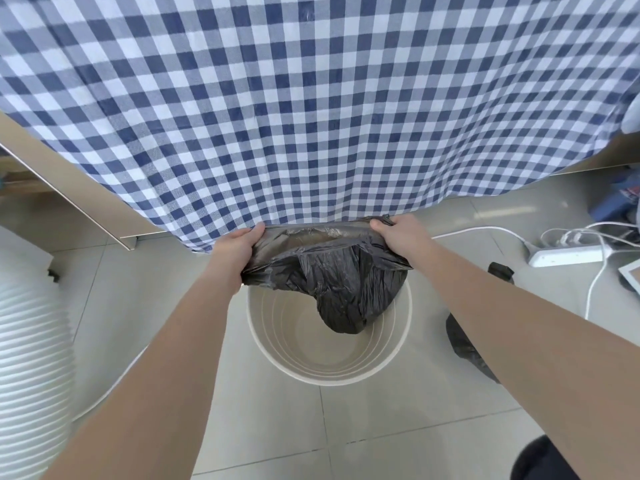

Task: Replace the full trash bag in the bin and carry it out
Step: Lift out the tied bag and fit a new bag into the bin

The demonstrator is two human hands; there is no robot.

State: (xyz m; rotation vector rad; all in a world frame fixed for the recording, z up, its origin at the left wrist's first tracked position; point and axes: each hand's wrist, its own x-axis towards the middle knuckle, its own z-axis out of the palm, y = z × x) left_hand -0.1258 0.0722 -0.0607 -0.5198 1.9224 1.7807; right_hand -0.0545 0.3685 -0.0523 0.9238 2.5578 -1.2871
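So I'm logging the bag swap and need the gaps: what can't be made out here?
- Head view: the other black bag on the floor, mostly hidden by the right forearm; fullness unclear.
- Bin: far rim covered by the held bag.
- Under the table: hidden by the checked cloth.

Checked tablecloth (311, 98); pale tiled floor (381, 427)

2 hands (239, 249) (401, 233), 2 black bags (332, 271) (464, 344), 1 bin (329, 372), 1 pwr strip (568, 255).
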